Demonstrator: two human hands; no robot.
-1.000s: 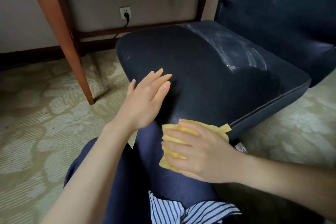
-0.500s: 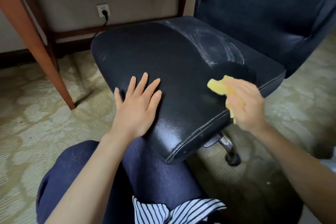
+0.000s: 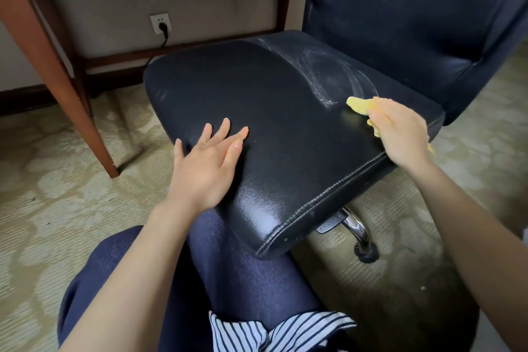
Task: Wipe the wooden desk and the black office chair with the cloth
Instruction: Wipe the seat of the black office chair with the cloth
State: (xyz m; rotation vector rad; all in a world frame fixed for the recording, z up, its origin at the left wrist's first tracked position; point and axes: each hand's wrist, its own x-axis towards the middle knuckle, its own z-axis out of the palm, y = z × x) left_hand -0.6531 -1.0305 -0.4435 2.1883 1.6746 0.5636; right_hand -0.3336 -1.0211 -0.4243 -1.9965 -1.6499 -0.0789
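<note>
The black office chair (image 3: 285,111) fills the middle of the view, its seat in front of me and its backrest at the upper right. Pale smear marks streak the back part of the seat. My right hand (image 3: 400,137) grips the bunched yellow cloth (image 3: 361,106) and presses it on the seat's right side, just below the smears. My left hand (image 3: 208,168) rests flat on the seat's front left edge, fingers spread and straight. The wooden desk (image 3: 57,66) stands behind the chair; only its legs, crossbar and lower rim show.
A wall socket (image 3: 160,23) with a black plug and cable sits under the desk. Patterned beige carpet (image 3: 57,208) covers the floor. The chair's chrome base and a caster (image 3: 367,251) stick out below the seat. My knees in dark blue trousers are right under the seat's front.
My right hand carried the cloth from the seat's front edge by my knee up and to the right, onto the right side of the seat. My left hand stayed flat on the seat.
</note>
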